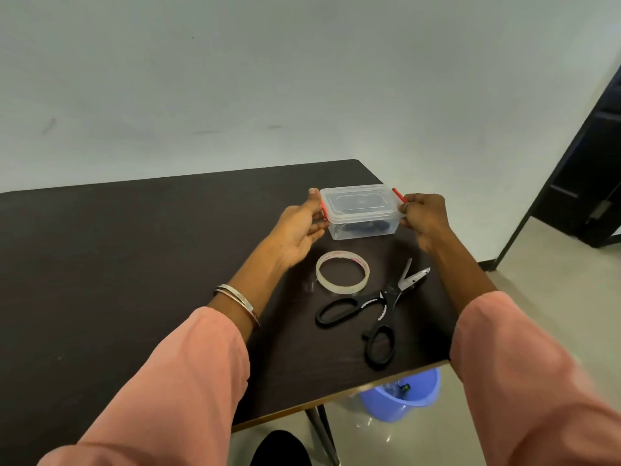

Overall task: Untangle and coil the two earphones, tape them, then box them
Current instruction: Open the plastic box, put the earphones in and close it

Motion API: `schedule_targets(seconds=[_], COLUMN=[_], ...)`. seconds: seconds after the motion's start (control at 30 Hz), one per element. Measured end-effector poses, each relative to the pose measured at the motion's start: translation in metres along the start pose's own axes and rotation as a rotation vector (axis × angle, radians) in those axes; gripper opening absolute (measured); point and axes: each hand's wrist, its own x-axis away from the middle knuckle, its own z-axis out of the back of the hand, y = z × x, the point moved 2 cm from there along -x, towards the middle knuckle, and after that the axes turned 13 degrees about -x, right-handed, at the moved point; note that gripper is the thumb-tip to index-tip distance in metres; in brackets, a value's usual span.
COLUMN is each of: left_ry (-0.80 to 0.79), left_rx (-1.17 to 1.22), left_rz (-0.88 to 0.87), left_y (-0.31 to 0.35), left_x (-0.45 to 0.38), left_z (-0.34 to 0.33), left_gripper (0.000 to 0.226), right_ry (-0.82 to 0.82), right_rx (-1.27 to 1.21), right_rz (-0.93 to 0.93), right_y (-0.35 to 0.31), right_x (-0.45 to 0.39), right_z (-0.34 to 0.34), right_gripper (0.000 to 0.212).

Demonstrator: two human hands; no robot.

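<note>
Pink sleeves (174,375) fill the near foreground, one on each forearm, and two thin metal bangles (237,301) are worn on the left wrist. Both arms are stretched forward over a dark table (100,264) toward a small clear plastic box (361,211) set near the table's far right corner.

That box is closed by a clear lid (359,200) with a red clip at each short end. Dark coiled shapes, taken to be the earphones (364,227), are seen dimly through the box wall, lying on the bottom; their detail cannot be made out.

The left hand (302,227) is placed against the box's left end, thumb raised beside the red clip and fingers curled toward the wall below it. The right hand (425,215) is set against the right end, its fingers bent around the clip and the lid's edge; a ring is worn on one finger. The box is thus held between the two hands.

Nearer than the box, a roll of clear tape (342,272) lies flat on the table, just beside black-handled scissors (379,311) with the blades parted and pointing away. Under the table's near right edge a blue bucket (401,396) stands on the pale floor, and a dark shoe tip is seen at the bottom edge.
</note>
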Motion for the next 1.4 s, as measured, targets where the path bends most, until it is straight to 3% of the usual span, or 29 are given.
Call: schedule_targets(seconds=[0.1,0.2,0.27,0.4,0.53,0.83,0.97,1.27,1.4], left_ry=[0.043,0.113,0.050,-0.168,-0.128,0.123,0.169,0.162,0.165], left_rx=[-0.191,-0.550,-0.726,-1.104,-1.285,-1.199,-1.154,-1.062,-1.088], left_rz=[-0.048,-0.179,-0.232,-0.291,-0.330,-0.339,-0.334,-0.376,-0.352], left_y=[-0.003,-0.012,-0.015,-0.022,-0.031,-0.043,-0.047,-0.041,-0.048], left_x=[0.002,0.007,0.019,0.044,0.049,0.055,0.059,0.064,0.062], left_z=[0.003,0.012,0.015,0.006,-0.003,0.000,0.001,-0.043,-0.066], left_gripper=[0.046,0.053,0.050,0.069,0.090,0.078,0.088,0.070,0.083], right_ry=[0.072,0.150,0.149,0.082,0.054,0.005,-0.079,-0.073,-0.114], right_rx=[0.063,0.287,0.444,0.748,0.798,0.708,0.679,0.557,0.575], right_rz=[0.058,0.150,0.138,0.088,0.032,0.091,0.100,0.145,0.132], right_y=[-0.007,-0.015,-0.013,-0.001,0.009,0.023,0.019,0.007,0.014], right_x=[0.013,0.041,0.070,0.131,0.151,0.144,0.135,0.084,0.076], right_z=[0.010,0.026,0.035,0.039,0.023,0.006,0.017,0.066,0.075], right_gripper=[0.042,0.039,0.045,0.047,0.047,0.036,0.040,0.033,0.034])
